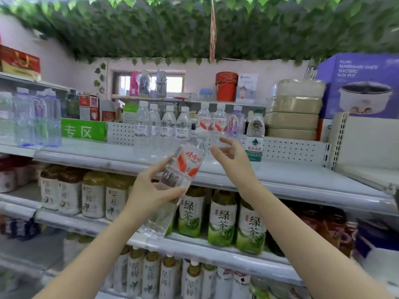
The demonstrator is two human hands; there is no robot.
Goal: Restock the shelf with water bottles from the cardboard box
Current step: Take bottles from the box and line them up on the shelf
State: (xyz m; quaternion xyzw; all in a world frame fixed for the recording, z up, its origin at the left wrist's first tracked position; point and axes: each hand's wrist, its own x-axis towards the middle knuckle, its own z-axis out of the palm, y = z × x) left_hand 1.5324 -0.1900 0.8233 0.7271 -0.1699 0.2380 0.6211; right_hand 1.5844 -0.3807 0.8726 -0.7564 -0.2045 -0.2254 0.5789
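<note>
- Water bottle (183, 167) with the red-and-white label is up in the air, tilted, cap aimed at the shelf (291, 175), and not set down yet
- Left hand (151, 194) has fingers and thumb wrapped round the bottle's lower body
- Right hand (232, 155) hovers just beside the cap, fingers spread, holding nothing
- Counting the back row: two matching red-label bottles (204, 123), four grey-label bottles (168, 126) to their left, one purple-label bottle (235, 124), one green-label bottle (255, 137)
- Bare shelf shows in front, so restocking looks early; the cardboard box is out of view, so remaining stock can't be told
</note>
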